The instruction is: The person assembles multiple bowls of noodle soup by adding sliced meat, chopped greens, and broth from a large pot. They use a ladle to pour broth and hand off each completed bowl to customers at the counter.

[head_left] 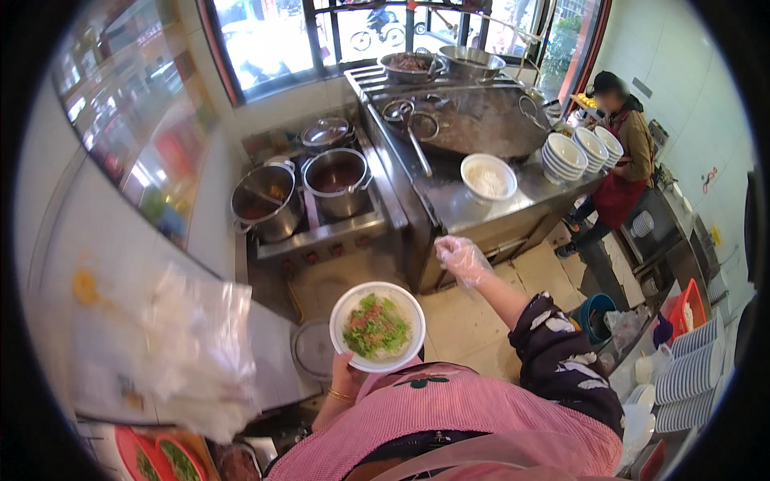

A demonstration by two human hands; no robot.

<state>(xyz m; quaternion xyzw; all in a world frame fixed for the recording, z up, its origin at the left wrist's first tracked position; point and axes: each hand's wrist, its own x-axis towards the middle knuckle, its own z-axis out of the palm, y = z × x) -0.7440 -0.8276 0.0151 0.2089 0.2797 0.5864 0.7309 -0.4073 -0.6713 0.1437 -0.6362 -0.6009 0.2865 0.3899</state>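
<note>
My left hand [345,378] grips the near-left rim of a white bowl [405,297] in front of my apron. Chopped greens with brown minced topping [375,327] lie in it over pale food that I cannot make out clearly. My right hand [463,258], in a clear plastic glove, is raised in front of the steel counter's edge. Its fingers are curled together, and whatever they may hold is hidden. Beyond it, another white bowl [488,177] with pale contents stands on the counter [525,186].
Two steel pots [269,204] sit on a stove at left. A large steaming vat [485,120] fills the counter, with a ladle [419,148] at its edge. Stacked bowls [565,157] stand near a co-worker [630,144]. Clear plastic bags [200,337] hang at left.
</note>
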